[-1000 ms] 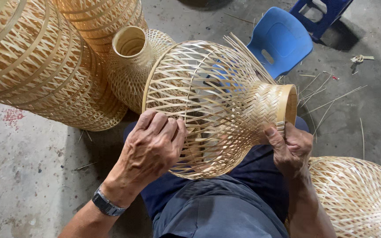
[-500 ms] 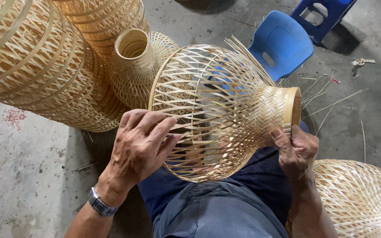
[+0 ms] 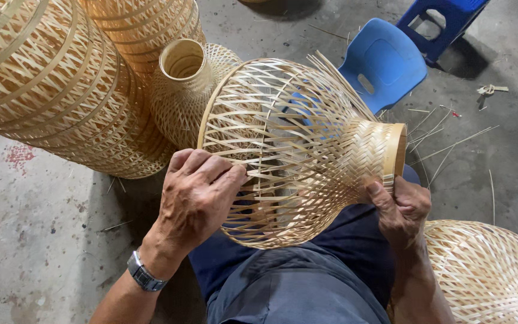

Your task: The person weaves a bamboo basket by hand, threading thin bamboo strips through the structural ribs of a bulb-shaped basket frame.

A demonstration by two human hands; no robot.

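Woven bamboo lamp frame (image 3: 295, 150) is held on its side across the lap, above dark trousers (image 3: 295, 282), narrow neck ring pointed toward the blue plastic chair (image 3: 385, 63). Left hand (image 3: 199, 195) is laid on the wide open rim of the frame, fingers curled together over the loose strips at the lower left edge; a firm pinch on one strip cannot be confirmed, the fingertips being hidden behind the weave. Right hand (image 3: 400, 210) is clamped on the neck from below, thumb pressed up against the woven collar just under the ring. A metal wristwatch (image 3: 144, 273) is worn on the left wrist. Unwoven strip ends are seen fanning out of the top of the frame near the chair. Behind the frame, a smaller finished bamboo shade (image 3: 181, 90) is stood upright with its neck up, touching or nearly touching the frame. Two large bamboo shades (image 3: 49, 90) are stacked at the upper left of the concrete floor (image 3: 37, 234). Another woven shade (image 3: 487, 276) is lying at the lower right, just beside the right forearm. Loose bamboo slivers (image 3: 445, 144) are scattered on the floor right of the chair. A blue stool (image 3: 445, 21) is placed at the top right corner.
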